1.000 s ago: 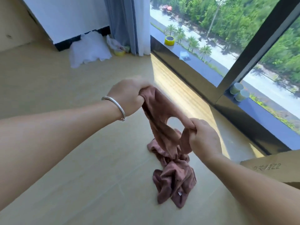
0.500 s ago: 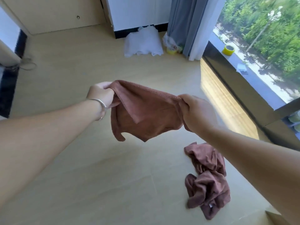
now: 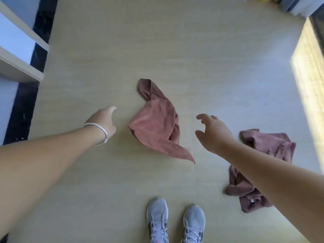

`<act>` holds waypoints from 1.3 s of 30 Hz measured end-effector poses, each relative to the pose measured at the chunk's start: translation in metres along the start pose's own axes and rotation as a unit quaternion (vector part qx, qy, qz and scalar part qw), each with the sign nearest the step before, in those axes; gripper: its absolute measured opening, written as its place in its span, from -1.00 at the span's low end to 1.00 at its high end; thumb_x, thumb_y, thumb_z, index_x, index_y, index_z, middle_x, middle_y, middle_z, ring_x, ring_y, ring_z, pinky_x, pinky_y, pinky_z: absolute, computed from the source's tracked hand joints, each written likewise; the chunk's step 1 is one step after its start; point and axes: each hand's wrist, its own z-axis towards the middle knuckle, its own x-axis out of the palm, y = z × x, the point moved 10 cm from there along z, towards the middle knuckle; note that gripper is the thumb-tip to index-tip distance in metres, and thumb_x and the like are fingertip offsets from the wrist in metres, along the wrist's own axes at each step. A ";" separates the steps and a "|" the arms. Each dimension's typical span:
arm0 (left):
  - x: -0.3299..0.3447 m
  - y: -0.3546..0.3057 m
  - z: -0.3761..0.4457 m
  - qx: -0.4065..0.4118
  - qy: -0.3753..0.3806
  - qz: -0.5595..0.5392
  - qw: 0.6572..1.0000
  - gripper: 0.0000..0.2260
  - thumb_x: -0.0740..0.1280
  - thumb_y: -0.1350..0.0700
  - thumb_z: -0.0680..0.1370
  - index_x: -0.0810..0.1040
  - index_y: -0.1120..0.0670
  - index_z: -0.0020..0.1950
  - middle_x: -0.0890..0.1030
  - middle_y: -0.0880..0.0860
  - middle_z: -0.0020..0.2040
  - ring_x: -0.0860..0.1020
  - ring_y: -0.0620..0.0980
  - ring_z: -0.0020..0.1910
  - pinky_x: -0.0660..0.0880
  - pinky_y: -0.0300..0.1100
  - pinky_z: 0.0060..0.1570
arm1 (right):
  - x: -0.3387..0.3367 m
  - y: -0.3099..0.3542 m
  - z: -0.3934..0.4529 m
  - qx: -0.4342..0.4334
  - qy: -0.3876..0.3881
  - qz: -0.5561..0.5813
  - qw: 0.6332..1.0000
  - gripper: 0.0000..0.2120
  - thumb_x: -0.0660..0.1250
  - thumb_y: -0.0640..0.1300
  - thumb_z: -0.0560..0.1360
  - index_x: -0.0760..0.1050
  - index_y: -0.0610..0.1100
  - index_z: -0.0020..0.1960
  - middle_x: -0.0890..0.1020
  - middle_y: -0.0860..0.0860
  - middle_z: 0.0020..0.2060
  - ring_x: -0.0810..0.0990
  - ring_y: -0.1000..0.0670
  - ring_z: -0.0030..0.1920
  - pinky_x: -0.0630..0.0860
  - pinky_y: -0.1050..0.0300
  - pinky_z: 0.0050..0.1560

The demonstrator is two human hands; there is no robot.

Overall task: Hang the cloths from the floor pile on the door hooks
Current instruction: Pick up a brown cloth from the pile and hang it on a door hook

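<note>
1. Looking pretty much straight down at a pale wood-look floor (image 3: pixel 175 50), both arms stretched out in front.
2. Left hand (image 3: pixel 103 120) holds nothing. It's seen from the back, so only 1 fingertip pokes out past it; can't tell how the other fingers lie. There's a silver bangle (image 3: pixel 97 134) on that wrist.
3. Right hand (image 3: pixel 213 132) holds nothing either. Its fingers (image 3: pixel 201 117) are spread and loosely curved, thumb apart from the rest, nothing between them.
4. A reddish-brown cloth (image 3: pixel 157 123) shows between the 2 hands, touching neither. It's crumpled, with a long point trailing toward the lower right and a twisted end toward the top. Can't tell if it's lying on the floor or in the air.
5. The pile (image 3: pixel 263 149) of the same brown cloths lies bunched on the floor at the right, partly hidden behind the right forearm. A small white tag shows near its lower edge.
6. 2 grey sneakers (image 3: pixel 175 223) at the bottom edge, toes pointing toward the cloth.
7. Left edge: white panels (image 3: pixel 15 41) with a black strip (image 3: pixel 26 102) next to them.
8. Right edge: a bright patch of sun (image 3: pixel 306 76) on the floor.
</note>
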 end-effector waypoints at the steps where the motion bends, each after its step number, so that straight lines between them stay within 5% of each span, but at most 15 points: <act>1: 0.028 0.012 -0.004 0.000 0.020 0.027 0.999 -0.42 0.32 0.23 0.45 0.29 -0.08 0.44 0.44 0.07 0.32 0.51 0.12 0.19 0.50 -0.06 0.08 | 0.023 -0.001 -0.002 -0.015 0.011 -0.021 1.000 -0.52 0.26 -0.11 0.51 0.30 0.05 0.41 0.45 0.00 0.28 0.52 -0.07 0.16 0.41 0.11 -0.06; 9: 0.192 0.057 -0.038 0.055 0.092 0.131 0.986 -0.49 0.32 0.11 0.47 0.32 -0.12 0.40 0.38 -0.05 0.39 0.41 0.05 0.33 0.44 -0.06 0.19 | 0.196 -0.043 -0.023 -0.078 0.118 -0.155 0.978 -0.39 0.32 0.02 0.46 0.19 0.09 0.46 0.37 0.03 0.35 0.36 -0.08 0.32 0.33 0.03 0.25; 16: 0.272 0.051 -0.001 0.141 0.075 0.173 0.972 -0.58 0.36 0.06 0.49 0.40 -0.01 0.33 0.48 -0.02 0.25 0.45 0.07 0.23 0.44 -0.05 0.14 | 0.282 -0.067 0.013 -0.114 0.113 -0.226 0.961 -0.35 0.35 -0.03 0.42 0.18 0.02 0.45 0.25 0.01 0.45 0.18 -0.06 0.44 0.23 0.01 0.37; 20: 0.309 0.041 0.033 0.174 0.047 0.169 0.969 -0.54 0.39 0.14 0.45 0.36 0.06 0.32 0.44 0.02 0.22 0.44 0.09 0.21 0.44 -0.04 0.09 | 0.317 -0.076 0.051 -0.151 0.094 -0.273 0.946 -0.31 0.33 -0.08 0.42 0.11 -0.03 0.47 0.12 -0.01 0.51 0.11 -0.07 0.48 0.19 -0.01 0.40; 24: 0.346 0.038 0.073 0.188 0.031 0.170 0.967 -0.35 0.37 0.21 0.41 0.21 0.11 0.46 0.30 0.07 0.39 0.30 0.08 0.37 0.37 -0.04 0.25 | 0.358 -0.098 0.087 -0.166 0.109 -0.346 0.917 -0.24 0.31 -0.08 0.40 0.05 -0.09 0.50 0.14 -0.06 0.49 0.11 -0.08 0.48 0.20 -0.03 0.40; 27: 0.368 0.043 0.096 0.169 0.026 0.188 0.967 -0.29 0.38 0.20 0.40 0.16 0.10 0.49 0.20 0.06 0.45 0.22 0.07 0.42 0.36 -0.04 0.27 | 0.375 -0.106 0.103 -0.191 0.072 -0.366 0.908 -0.30 0.32 -0.13 0.36 0.19 -0.17 0.47 0.26 -0.13 0.43 0.24 -0.14 0.42 0.30 -0.09 0.33; 32: 0.354 0.034 0.111 0.160 -0.065 0.189 0.967 -0.53 0.20 0.35 0.43 0.37 0.08 0.32 0.37 0.09 0.26 0.39 0.15 0.17 0.44 0.02 -0.20 | 0.360 -0.099 0.116 -0.247 -0.045 -0.288 0.924 -0.61 0.29 -0.29 0.38 0.50 -0.15 0.19 0.52 -0.08 0.16 0.51 -0.18 0.07 0.47 -0.04 -0.13; 39: 0.341 0.032 0.068 0.137 0.062 0.291 0.945 -0.69 0.17 0.28 0.47 0.51 0.00 0.12 0.60 0.03 0.04 0.54 0.10 0.09 0.43 -0.14 -0.12 | 0.317 -0.095 0.083 -0.231 0.035 -0.318 0.919 -0.73 0.16 -0.30 0.39 0.50 -0.10 0.01 0.60 -0.05 -0.16 0.59 -0.15 -0.13 0.32 0.07 -0.21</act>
